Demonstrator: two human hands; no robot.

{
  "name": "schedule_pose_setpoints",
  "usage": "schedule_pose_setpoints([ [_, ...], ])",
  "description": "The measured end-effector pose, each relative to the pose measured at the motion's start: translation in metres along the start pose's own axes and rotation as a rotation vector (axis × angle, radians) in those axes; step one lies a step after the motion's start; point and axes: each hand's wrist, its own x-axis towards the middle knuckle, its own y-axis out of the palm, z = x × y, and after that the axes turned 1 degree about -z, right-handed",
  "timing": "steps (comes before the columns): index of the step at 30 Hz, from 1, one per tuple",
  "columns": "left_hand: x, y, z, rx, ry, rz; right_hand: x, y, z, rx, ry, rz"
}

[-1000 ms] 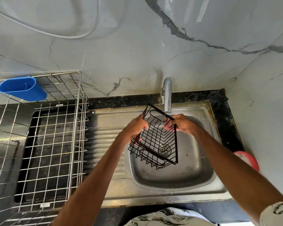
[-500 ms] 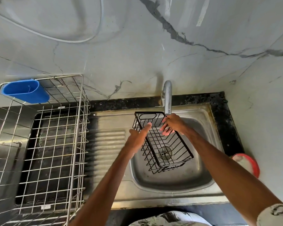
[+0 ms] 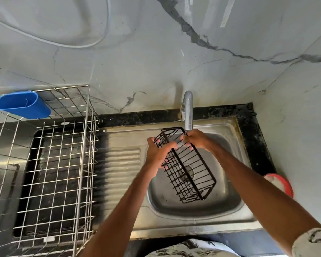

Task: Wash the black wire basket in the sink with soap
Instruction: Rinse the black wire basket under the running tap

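Sink rim (image 3: 193,225) bounded the work nearest; above its bowl the black wire basket (image 3: 191,175) hung tilted, probably to drain, left hand (image 3: 156,154) curled round one long side, right hand (image 3: 198,140) gripping the far rim just under the tap (image 3: 188,112), likely for rinsing.

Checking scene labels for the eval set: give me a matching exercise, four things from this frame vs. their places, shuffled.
1 black wire basket
2 blue holder
3 tap
4 red-rimmed tub

A behind the sink, at the wall
B by the right wall
C held by left hand and right hand over the sink
D hooked on the wire rack, back-left corner

Pairs: 1-C, 2-D, 3-A, 4-B
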Motion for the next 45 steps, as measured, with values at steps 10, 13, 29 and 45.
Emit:
schedule_pose_setpoints([
  [10,-0.002,-0.011,-0.006,0.085,0.022,-0.082,0.029,0.013,0.006,0.163,-0.042,-0.005],
  [13,0.001,-0.013,-0.005,0.030,0.000,-0.085,0.011,0.011,0.001,0.133,-0.052,0.011],
  [29,-0.001,0.003,-0.009,0.140,0.047,0.080,-0.003,-0.014,0.017,-0.051,-0.161,-0.149],
  [45,-0.005,-0.001,-0.011,0.155,0.096,0.057,-0.008,-0.005,-0.013,0.152,-0.108,-0.215],
])
